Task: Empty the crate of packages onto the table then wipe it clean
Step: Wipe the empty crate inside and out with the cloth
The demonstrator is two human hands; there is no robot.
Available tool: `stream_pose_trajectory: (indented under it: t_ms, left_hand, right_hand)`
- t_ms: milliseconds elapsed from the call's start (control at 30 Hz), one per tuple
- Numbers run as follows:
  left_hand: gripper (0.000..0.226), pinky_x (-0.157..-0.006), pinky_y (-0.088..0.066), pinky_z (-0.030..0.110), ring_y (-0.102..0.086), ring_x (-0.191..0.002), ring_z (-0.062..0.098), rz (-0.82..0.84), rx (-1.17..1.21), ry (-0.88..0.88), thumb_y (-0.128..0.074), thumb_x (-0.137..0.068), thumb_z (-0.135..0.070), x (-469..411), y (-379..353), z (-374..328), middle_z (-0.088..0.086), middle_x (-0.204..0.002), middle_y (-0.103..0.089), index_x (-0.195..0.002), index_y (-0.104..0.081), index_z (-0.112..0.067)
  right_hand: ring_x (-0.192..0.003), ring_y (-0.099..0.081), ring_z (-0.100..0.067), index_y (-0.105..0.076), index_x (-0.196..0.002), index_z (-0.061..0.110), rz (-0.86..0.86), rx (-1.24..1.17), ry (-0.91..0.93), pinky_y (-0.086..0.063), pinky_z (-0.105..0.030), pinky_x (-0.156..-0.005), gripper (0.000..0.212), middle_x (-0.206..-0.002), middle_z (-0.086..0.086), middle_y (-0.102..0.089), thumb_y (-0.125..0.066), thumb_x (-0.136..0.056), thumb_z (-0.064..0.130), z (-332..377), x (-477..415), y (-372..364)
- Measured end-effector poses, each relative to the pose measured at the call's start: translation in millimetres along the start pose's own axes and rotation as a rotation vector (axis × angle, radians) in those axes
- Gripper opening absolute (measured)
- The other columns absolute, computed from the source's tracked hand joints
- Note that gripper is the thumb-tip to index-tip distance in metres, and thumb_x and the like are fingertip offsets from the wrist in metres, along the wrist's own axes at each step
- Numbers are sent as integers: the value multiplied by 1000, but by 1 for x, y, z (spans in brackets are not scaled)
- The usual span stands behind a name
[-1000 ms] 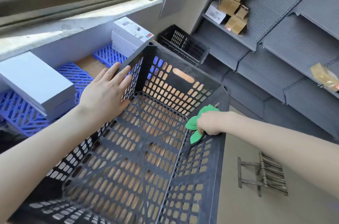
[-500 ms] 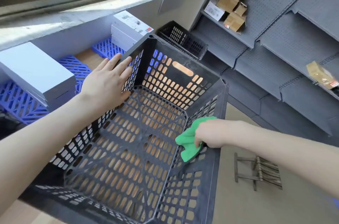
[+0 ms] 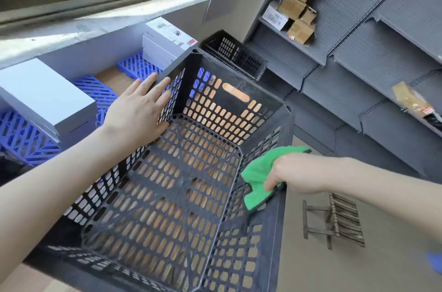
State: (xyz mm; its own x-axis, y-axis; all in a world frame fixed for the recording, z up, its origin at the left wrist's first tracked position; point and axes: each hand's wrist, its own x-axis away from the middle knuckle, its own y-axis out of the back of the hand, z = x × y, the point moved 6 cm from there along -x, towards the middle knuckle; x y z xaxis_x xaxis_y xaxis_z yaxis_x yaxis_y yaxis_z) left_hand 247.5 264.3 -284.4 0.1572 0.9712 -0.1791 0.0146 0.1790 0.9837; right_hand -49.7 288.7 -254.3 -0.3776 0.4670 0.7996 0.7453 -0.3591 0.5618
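Left hand flat, fingers straight, on crate left wall, mid-frame. Right hand grips green cloth on right rim

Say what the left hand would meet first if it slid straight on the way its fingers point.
Most likely the crate's far-left corner: the left hand lies flat on its left wall, fingers aimed along it at that corner. The stacked white boxes stand beyond, though depth is unclear.

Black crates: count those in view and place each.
2. The near crate fills the foreground, green cloth on its right wall; the far crate stands beyond its far corner, beside the shelving. More may be hidden.
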Motion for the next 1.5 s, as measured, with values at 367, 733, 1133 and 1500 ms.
stream_pose_trajectory:
  t_ms: [367, 733, 1133, 1500]
  left_hand:
    - [76, -121, -12, 43, -8, -151, 28, 9, 20, -14, -57, -89, -51, 0, -1, 1, 5, -163, -16, -149, -33, -12]
    - [77, -120, -14, 46, -13, -150, 30, -25, 15, -21, -56, -87, -54, 0, 1, 0, 7, -161, -21, -148, -37, -11]
    - [76, -119, -16, 47, -17, -149, 31, -34, -10, -27, -59, -85, -54, 1, 1, 0, 8, -160, -25, -146, -41, -12]
    - [76, -117, -20, 50, -24, -146, 33, -51, -22, -31, -65, -82, -52, 1, -1, 0, 10, -157, -32, -142, -46, -10]
  right_hand:
    - [-107, -57, -24, -62, -116, 31, -197, 116, -15, -49, -40, -88, 51, -113, 5, -65, -45, -80, -1, -57, -13, -12]
    - [-111, -58, -13, -61, -120, 34, -409, -85, 285, -42, -31, -101, 72, -123, 17, -62, -30, -62, 4, 8, 28, -33]
    - [-142, -14, 4, -45, -141, 28, -264, -296, 172, 7, -21, -118, 72, -149, 12, -39, -17, -74, 34, 8, 42, -29]
    - [-117, -50, -7, -64, -116, 31, -394, -126, 137, -17, -29, -112, 70, -120, 17, -60, -7, -94, 66, 8, 37, -16]
